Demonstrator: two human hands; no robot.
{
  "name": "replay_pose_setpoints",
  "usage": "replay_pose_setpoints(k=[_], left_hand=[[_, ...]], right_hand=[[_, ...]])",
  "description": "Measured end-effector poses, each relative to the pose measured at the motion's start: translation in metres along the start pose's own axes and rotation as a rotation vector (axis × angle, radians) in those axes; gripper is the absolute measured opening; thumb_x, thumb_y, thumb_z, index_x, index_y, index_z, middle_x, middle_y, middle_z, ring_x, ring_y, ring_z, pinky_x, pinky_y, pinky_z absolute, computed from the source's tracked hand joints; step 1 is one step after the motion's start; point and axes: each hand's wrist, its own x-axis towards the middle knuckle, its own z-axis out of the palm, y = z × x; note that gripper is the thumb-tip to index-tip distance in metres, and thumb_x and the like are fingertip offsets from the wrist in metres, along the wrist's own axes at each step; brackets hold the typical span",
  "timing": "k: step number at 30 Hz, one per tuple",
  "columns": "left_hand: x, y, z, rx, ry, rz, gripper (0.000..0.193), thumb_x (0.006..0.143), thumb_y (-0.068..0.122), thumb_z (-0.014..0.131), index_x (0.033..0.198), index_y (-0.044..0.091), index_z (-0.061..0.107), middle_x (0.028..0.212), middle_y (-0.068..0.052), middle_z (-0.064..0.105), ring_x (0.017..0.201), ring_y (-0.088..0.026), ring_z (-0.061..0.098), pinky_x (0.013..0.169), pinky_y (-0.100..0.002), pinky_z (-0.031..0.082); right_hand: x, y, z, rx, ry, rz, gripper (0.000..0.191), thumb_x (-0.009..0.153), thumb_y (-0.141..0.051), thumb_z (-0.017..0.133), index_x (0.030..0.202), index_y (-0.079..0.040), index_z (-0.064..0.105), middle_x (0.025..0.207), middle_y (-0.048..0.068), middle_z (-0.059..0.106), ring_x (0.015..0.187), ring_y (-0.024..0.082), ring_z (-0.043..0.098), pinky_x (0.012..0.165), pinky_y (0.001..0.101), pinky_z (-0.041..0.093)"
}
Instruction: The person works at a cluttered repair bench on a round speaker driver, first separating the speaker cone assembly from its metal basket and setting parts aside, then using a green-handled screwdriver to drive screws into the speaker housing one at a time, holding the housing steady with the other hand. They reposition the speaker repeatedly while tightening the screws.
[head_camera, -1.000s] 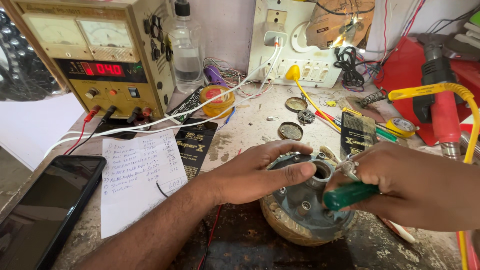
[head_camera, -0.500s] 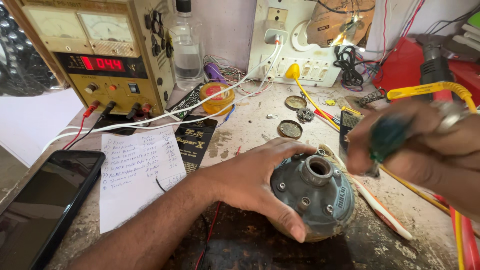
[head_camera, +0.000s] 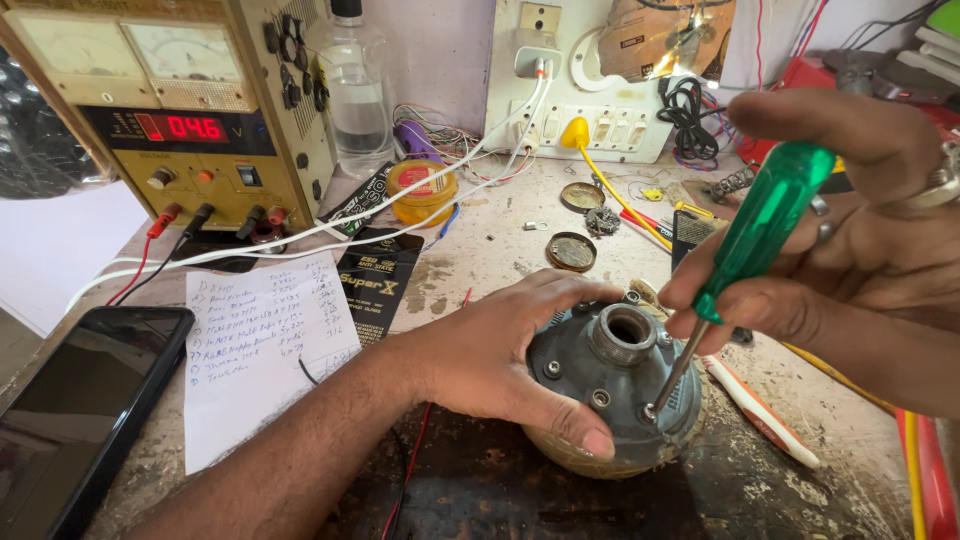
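Note:
A round grey motor housing (head_camera: 620, 385) with a central hub and several screws rests on the dirty workbench (head_camera: 480, 260). My left hand (head_camera: 500, 350) clasps its left side, thumb along the lower rim. My right hand (head_camera: 850, 230) grips a green-handled screwdriver (head_camera: 755, 235), held tilted, with its metal tip set on a screw at the housing's lower right edge.
A power supply with a red display (head_camera: 190, 130) stands at the back left, wires trailing. A black phone (head_camera: 80, 400) and a handwritten sheet (head_camera: 265, 345) lie left. A switchboard (head_camera: 590, 95), a clear bottle (head_camera: 355, 100), a yellow tin (head_camera: 422, 190) and round metal caps (head_camera: 572, 250) sit behind.
My right hand lifted the screwdriver off the housing, swung it up to the right, and now has its tip down on a screw at the rim. My left hand stayed on the housing.

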Motion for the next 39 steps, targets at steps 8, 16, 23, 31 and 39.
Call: replay_pose_setpoints(k=[8, 16, 23, 31, 39], left_hand=[[0.001, 0.0, 0.0, -0.011, -0.007, -0.006, 0.121, 0.064, 0.075, 0.085, 0.154, 0.003, 0.046, 0.15, -0.02, 0.052, 0.143, -0.032, 0.05, 0.118, -0.043, 0.037], [0.001, 0.001, 0.0, 0.003, -0.005, -0.005, 0.12, 0.064, 0.073, 0.084, 0.154, 0.003, 0.047, 0.151, -0.02, 0.053, 0.144, -0.031, 0.051, 0.119, -0.042, 0.038], [0.001, -0.001, 0.001, 0.04, -0.014, -0.04, 0.121, 0.063, 0.071, 0.081, 0.157, 0.004, 0.046, 0.153, -0.019, 0.054, 0.146, -0.032, 0.051, 0.12, -0.043, 0.039], [0.0, -0.003, 0.001, 0.076, -0.004, -0.012, 0.121, 0.065, 0.073, 0.08, 0.158, 0.004, 0.046, 0.156, -0.02, 0.052, 0.149, -0.033, 0.049, 0.123, -0.044, 0.037], [0.0, -0.003, 0.002, 0.05, -0.006, -0.024, 0.122, 0.064, 0.074, 0.08, 0.158, 0.003, 0.045, 0.156, -0.02, 0.051, 0.149, -0.033, 0.048, 0.122, -0.044, 0.037]], right_hand=[[0.002, 0.001, 0.001, -0.01, -0.002, -0.016, 0.074, 0.096, -0.002, 0.062, 0.159, -0.015, 0.025, 0.103, 0.02, 0.071, 0.094, 0.025, 0.083, 0.076, 0.0373, 0.066], [-0.003, 0.004, -0.003, 0.028, 0.01, -0.011, 0.072, 0.097, -0.003, 0.064, 0.157, -0.016, 0.026, 0.104, 0.019, 0.071, 0.094, 0.024, 0.083, 0.077, 0.0366, 0.065], [0.005, -0.002, 0.007, 0.001, 0.009, -0.011, 0.076, 0.093, -0.002, 0.066, 0.157, -0.011, 0.026, 0.107, 0.02, 0.072, 0.102, 0.027, 0.08, 0.084, 0.0402, 0.063], [-0.006, -0.001, -0.02, -0.158, 0.109, -0.022, 0.069, 0.097, -0.031, 0.067, 0.157, -0.008, 0.044, 0.111, 0.017, 0.071, 0.109, 0.03, 0.078, 0.097, 0.0464, 0.059], [-0.016, -0.003, -0.015, -0.117, 0.013, -0.027, 0.067, 0.095, -0.026, 0.068, 0.156, -0.012, 0.042, 0.119, 0.011, 0.068, 0.114, 0.029, 0.074, 0.099, 0.0454, 0.057]])
